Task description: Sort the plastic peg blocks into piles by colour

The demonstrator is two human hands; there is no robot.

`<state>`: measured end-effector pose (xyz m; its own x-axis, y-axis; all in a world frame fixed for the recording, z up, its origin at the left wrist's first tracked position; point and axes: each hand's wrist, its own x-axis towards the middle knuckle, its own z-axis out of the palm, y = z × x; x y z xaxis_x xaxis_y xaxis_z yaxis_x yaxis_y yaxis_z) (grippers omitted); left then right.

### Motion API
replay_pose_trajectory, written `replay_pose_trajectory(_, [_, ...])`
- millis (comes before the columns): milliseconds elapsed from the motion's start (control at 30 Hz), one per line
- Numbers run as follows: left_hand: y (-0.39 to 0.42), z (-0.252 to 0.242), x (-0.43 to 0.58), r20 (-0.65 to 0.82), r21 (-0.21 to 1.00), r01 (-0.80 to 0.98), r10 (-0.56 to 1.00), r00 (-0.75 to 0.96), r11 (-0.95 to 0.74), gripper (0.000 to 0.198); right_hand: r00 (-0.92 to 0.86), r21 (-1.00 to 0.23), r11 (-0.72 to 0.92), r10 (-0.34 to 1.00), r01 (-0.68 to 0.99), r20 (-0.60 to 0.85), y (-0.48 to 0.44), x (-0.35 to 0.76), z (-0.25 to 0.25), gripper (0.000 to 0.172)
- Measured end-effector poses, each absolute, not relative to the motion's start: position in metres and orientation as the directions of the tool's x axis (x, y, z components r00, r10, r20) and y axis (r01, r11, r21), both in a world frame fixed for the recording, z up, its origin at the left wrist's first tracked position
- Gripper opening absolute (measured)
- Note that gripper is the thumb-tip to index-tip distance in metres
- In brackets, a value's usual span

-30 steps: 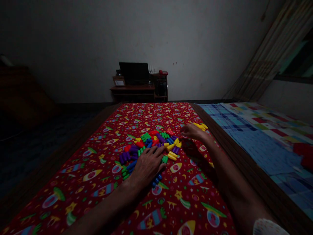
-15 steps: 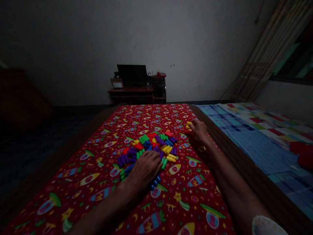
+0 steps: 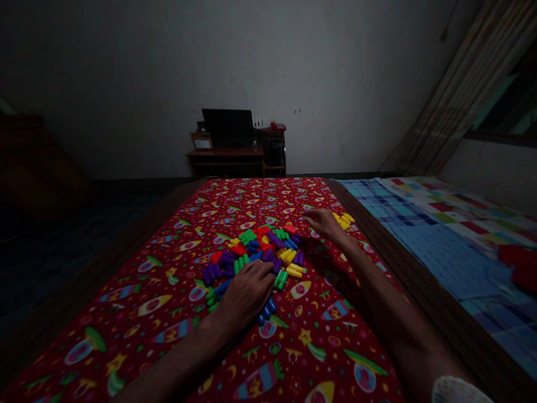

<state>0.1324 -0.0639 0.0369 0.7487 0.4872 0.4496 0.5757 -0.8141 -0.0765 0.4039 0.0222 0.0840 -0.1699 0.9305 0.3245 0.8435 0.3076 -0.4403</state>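
Colourful plastic building blocks [image 3: 241, 263] lie in a loose pile on a red patterned cloth [image 3: 176, 324]. Over the near side of the pile rests my left hand [image 3: 247, 285], its fingers loosely bent and their tips partly hidden; no block shows in its grip. Blue blocks [image 3: 268, 310] lie just beside its wrist side. Above the cloth, beyond the pile's right end, my right hand [image 3: 322, 221] reaches leftward, fingers stretched and nothing visible in them. To its right lie several yellow blocks [image 3: 344, 220] in a small group, apart from the pile. A yellow block [image 3: 296, 270] sits at the pile's right edge.
The cloth covers a bed-like surface with a brown border [image 3: 364, 224]. On the right is a blue checked sheet [image 3: 423, 246] with a red cloth item [image 3: 516, 263]. A desk [image 3: 226, 157] with a dark monitor [image 3: 229, 129] stands against the far wall.
My right hand has let go of the yellow block at the right and moved left toward the pile. The left hand has barely moved.
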Motion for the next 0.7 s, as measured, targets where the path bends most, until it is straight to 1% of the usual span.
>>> replay_pose_trajectory(67, [-0.064,0.036,0.131,0.441,-0.064,0.575,0.494,0.749,-0.816,0.016,-0.45,-0.435,0.445,0.888,0.783,0.097,0.01,0.381,0.092,0.024])
replay_pose_trajectory(100, [-0.063,0.036,0.131,0.437,-0.055,0.576,0.499,0.749,-0.816,0.016,-0.539,-0.413,0.486,0.842,0.77,-0.015,0.003,0.37,0.094,0.025])
replay_pose_trajectory(133, [-0.063,0.037,0.13,0.434,-0.05,0.577,0.503,0.748,-0.815,0.016,-0.583,-0.375,0.511,0.806,0.773,-0.103,-0.003,0.361,0.095,0.027])
replay_pose_trajectory(167, [-0.064,0.037,0.13,0.428,-0.047,0.579,0.507,0.748,-0.814,0.016,-0.592,-0.325,0.525,0.792,0.786,-0.153,-0.009,0.354,0.096,0.03])
replay_pose_trajectory(200, [-0.064,0.038,0.13,0.422,-0.047,0.581,0.511,0.749,-0.813,0.016,-0.584,-0.275,0.532,0.794,0.801,-0.165,-0.013,0.348,0.096,0.032])
replay_pose_trajectory(267, [-0.065,0.04,0.13,0.42,-0.048,0.585,0.515,0.747,-0.809,0.016,-0.572,-0.219,0.539,0.81,0.813,-0.132,-0.017,0.344,0.095,0.033])
replay_pose_trajectory(300, [-0.065,0.041,0.131,0.421,-0.049,0.587,0.516,0.746,-0.808,0.016,-0.571,-0.22,0.54,0.813,0.812,-0.113,-0.016,0.346,0.095,0.031])
replay_pose_trajectory(333, [-0.066,0.042,0.131,0.421,-0.049,0.589,0.518,0.745,-0.807,0.015,-0.571,-0.238,0.539,0.815,0.808,-0.096,-0.013,0.349,0.095,0.029])
replay_pose_trajectory(400, [-0.066,0.042,0.131,0.419,-0.053,0.592,0.52,0.744,-0.804,0.014,-0.555,-0.317,0.511,0.83,0.799,-0.061,-0.004,0.364,0.096,0.024])
replay_pose_trajectory(467, [-0.066,0.041,0.131,0.416,-0.06,0.595,0.521,0.745,-0.802,0.013,-0.491,-0.413,0.444,0.871,0.795,-0.009,0.006,0.384,0.098,0.025])
replay_pose_trajectory(533, [-0.065,0.039,0.131,0.42,-0.066,0.596,0.519,0.744,-0.8,0.013,-0.394,-0.461,0.361,0.919,0.81,0.027,0.015,0.406,0.099,0.03])
replay_pose_trajectory(600, [-0.065,0.037,0.131,0.424,-0.072,0.594,0.514,0.745,-0.801,0.014,-0.261,-0.463,0.258,0.964,0.848,0.06,0.021,0.426,0.097,0.03])
replay_pose_trajectory(633, [-0.064,0.036,0.13,0.426,-0.073,0.593,0.512,0.746,-0.802,0.014,-0.176,-0.452,0.199,0.98,0.87,0.092,0.023,0.436,0.095,0.03])
replay_pose_trajectory(700, [-0.064,0.036,0.131,0.432,-0.075,0.59,0.507,0.746,-0.804,0.013,0.023,-0.426,0.071,0.977,0.902,0.213,0.026,0.453,0.089,0.029])
